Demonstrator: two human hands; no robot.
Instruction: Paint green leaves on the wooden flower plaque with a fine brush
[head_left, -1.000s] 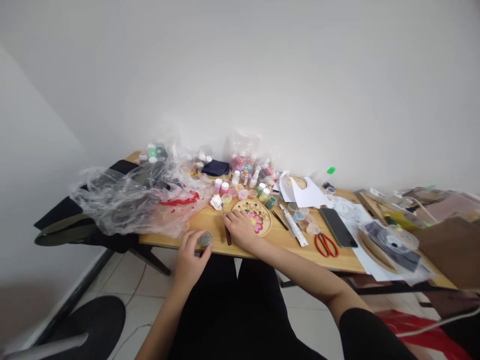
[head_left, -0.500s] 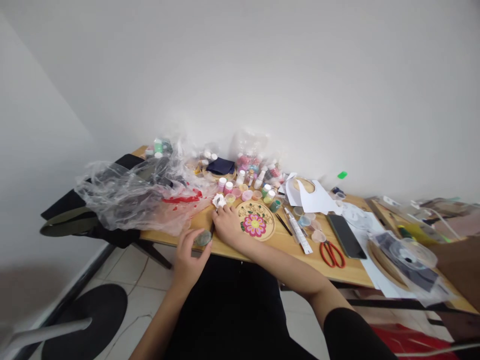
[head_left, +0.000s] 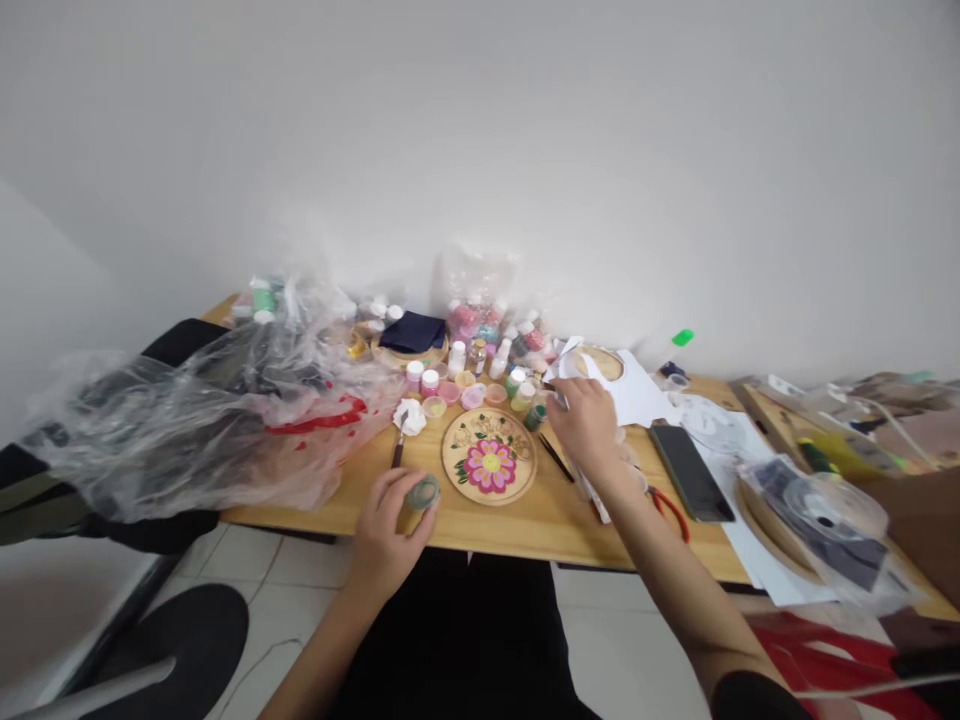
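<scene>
My left hand (head_left: 386, 528) grips a small round grey-green jar (head_left: 422, 492) at the front edge of the wooden table (head_left: 525, 520). Right of it lies a round wooden disc (head_left: 489, 456) painted with a pink flower. My right hand (head_left: 587, 425) reaches over the table to the right of the disc, near the small paint pots (head_left: 517, 385) and white paper (head_left: 630, 392); its fingers curl at a small dark thing I cannot make out. A brush (head_left: 397, 445) lies by a crumpled white tissue (head_left: 409, 413).
A big crumpled clear plastic bag (head_left: 210, 420) covers the table's left part. Bottles and jars (head_left: 487, 335) crowd the back by the wall. A black phone (head_left: 688, 458), red scissors (head_left: 671, 508), papers and a bagged hoop (head_left: 810, 505) lie to the right.
My right hand let go of the brush, which now lies by the tissue, and moved right past the flower disc toward the paint pots. My left hand keeps hold of the jar.
</scene>
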